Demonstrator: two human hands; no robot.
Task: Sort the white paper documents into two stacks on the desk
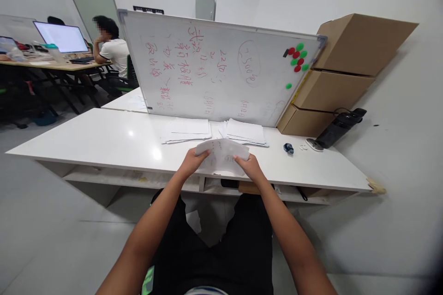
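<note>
Both my hands hold a small bundle of white paper sheets point(222, 154) above the near edge of the white table point(104, 140). My left hand point(192, 162) grips the bundle's left end with fingers closed round it. My right hand point(248, 166) pinches the right end. Behind the bundle lie two stacks of white paper on the table, one on the left point(187, 130) and one on the right point(245, 132).
A whiteboard point(214, 71) with red writing and red and green magnets leans on stacked cardboard boxes point(342, 69). A small blue clip point(288, 148) and a black device point(337, 129) lie at the right. A person sits at a far desk with a lit monitor point(62, 38).
</note>
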